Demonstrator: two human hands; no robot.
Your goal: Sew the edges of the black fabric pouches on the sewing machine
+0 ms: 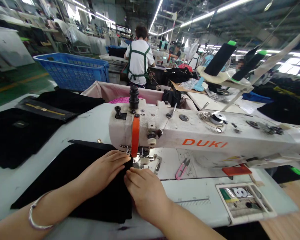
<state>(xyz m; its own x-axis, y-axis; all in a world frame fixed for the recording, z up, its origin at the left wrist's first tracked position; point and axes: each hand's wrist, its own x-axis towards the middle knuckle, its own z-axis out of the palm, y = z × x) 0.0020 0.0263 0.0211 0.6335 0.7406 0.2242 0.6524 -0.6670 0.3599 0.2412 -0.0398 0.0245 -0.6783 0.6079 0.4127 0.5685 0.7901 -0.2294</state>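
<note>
A black fabric piece (90,186) lies on the pale sewing table, its right edge at the needle area of a white sewing machine (170,133). My left hand (102,170), with a bangle at the wrist, lies on the fabric with fingers stretched out, just left of the presser foot. Close in front of the foot, my right hand (146,190) has its fingers bent together at the fabric's right edge, pinching it. An orange guard (135,135) hangs over the needle, which I cannot make out.
Pink thread snips (182,169) lie on the machine bed. A parts tray (246,203) is at the right. More black pieces (20,130) cover the table's left. Behind stand a blue basket (72,70) and a seated person (140,58).
</note>
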